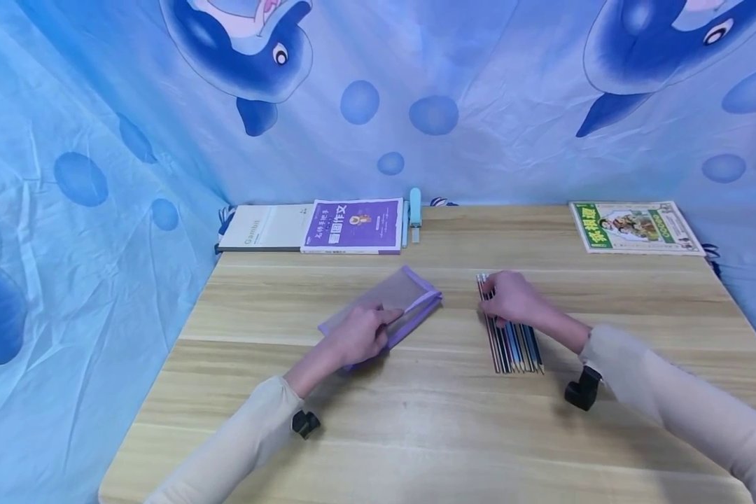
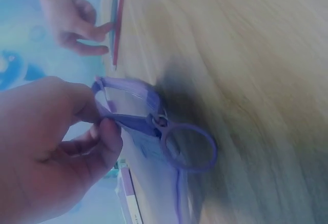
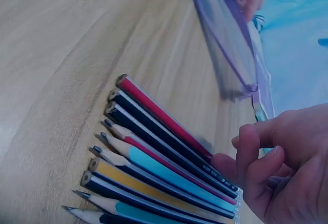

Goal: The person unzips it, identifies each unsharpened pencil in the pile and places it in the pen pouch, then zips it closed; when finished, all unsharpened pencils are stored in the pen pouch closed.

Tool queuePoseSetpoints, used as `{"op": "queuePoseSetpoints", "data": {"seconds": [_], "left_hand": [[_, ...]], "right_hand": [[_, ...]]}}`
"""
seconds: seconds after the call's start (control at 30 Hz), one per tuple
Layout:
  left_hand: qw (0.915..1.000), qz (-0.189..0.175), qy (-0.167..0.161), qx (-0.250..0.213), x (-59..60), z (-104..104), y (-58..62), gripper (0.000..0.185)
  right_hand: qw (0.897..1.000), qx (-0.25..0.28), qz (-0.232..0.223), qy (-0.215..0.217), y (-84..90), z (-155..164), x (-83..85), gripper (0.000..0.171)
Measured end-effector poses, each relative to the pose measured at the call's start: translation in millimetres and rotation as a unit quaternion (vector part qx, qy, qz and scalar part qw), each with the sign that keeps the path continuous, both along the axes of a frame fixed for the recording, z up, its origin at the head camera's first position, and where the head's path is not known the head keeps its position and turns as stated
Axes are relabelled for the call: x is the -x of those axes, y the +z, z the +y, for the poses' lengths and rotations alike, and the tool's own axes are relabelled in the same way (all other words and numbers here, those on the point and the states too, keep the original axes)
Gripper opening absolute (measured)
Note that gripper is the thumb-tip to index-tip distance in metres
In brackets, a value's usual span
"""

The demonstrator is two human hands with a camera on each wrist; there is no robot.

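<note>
A translucent pouch with purple edging (image 1: pixel 423 283) lies slanted in the middle of the table. My left hand (image 1: pixel 364 332) pinches the rim of its opening between thumb and fingers, as the left wrist view shows. A purple ring (image 2: pixel 189 147) hangs from its zip. To the right, a row of several pencils (image 3: pixel 159 157) lies side by side, some sharpened and some with flat ends. My right hand (image 1: pixel 512 297) is over their far ends, fingers loosely bent and apart. One fingertip meets the end of the red pencil (image 3: pixel 164 116) at the row's edge.
At the back left lie a white Gambit book (image 1: pixel 267 225) and a purple book (image 1: pixel 355 224). A light blue stapler-like object (image 1: pixel 415 206) stands beside them. A green-bordered booklet (image 1: pixel 636 227) lies at the back right. A blue dolphin-print curtain (image 1: pixel 491 154) hangs behind the table.
</note>
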State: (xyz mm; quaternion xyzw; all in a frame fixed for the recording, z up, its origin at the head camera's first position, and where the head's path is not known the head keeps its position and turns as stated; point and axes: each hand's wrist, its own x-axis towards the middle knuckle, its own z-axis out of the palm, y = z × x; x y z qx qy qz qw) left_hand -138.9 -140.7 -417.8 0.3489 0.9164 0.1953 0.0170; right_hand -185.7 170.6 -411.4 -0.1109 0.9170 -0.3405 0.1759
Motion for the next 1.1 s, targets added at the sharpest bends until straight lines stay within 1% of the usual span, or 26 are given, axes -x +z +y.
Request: {"op": "queuePoseSetpoints", "data": {"seconds": [0.07, 0.17, 0.2, 0.3, 0.4, 0.57, 0.73, 0.83, 0.93, 1.0, 1.1], "left_hand": [[1.0, 0.005, -0.002, -0.003, 0.4, 1, 0.3, 0.052], [0.9998, 0.016, -0.011, -0.007, 1.1, 2, 0.7, 0.054], [0.9997, 0.019, -0.014, -0.008, 1.3, 3, 0.7, 0.054], [0.9995, 0.022, -0.017, -0.015, 1.8, 5, 0.7, 0.054], [0.9996, 0.018, -0.014, -0.02, 2.5, 5, -0.8, 0.053], [0.9997, 0.001, 0.001, -0.026, 3.0, 6, -0.3, 0.053], [0.999, -0.027, 0.021, -0.027, 4.1, 7, 3.7, 0.051], [0.9982, -0.044, 0.033, -0.025, 5.7, 8, 4.2, 0.052], [0.997, -0.056, 0.042, -0.033, 7.3, 8, 4.4, 0.052], [0.9961, -0.059, 0.046, -0.045, 7.9, 8, 4.4, 0.053], [0.9942, -0.065, 0.058, -0.064, 8.4, 9, 5.3, 0.054]], "right_hand": [[1.0, -0.018, 0.01, 0.004, -0.8, -2, -1.0, 0.027], [0.998, -0.049, 0.027, 0.007, -1.0, -6, -1.9, 0.012], [0.998, -0.059, 0.032, 0.005, -0.9, -7, -1.9, 0.011], [0.996, -0.081, 0.043, 0.003, -1.1, -9, -1.2, 0.017], [0.995, -0.094, 0.045, 0.007, -1.2, -12, -0.3, 0.02], [0.994, -0.098, 0.032, 0.021, -3.1, -20, 2.4, 0.021], [0.994, -0.1, 0.029, 0.03, -4.3, -27, 5.0, 0.018], [0.996, -0.077, 0.017, 0.029, -4.9, -26, 6.4, 0.014], [0.999, -0.029, -0.013, 0.015, -2.7, -25, 6.9, 0.007], [0.999, 0.018, -0.038, 0.0, 0.4, -25, 6.7, 0.014], [0.993, 0.089, -0.071, -0.033, 7.3, -30, 5.6, 0.026]]}}
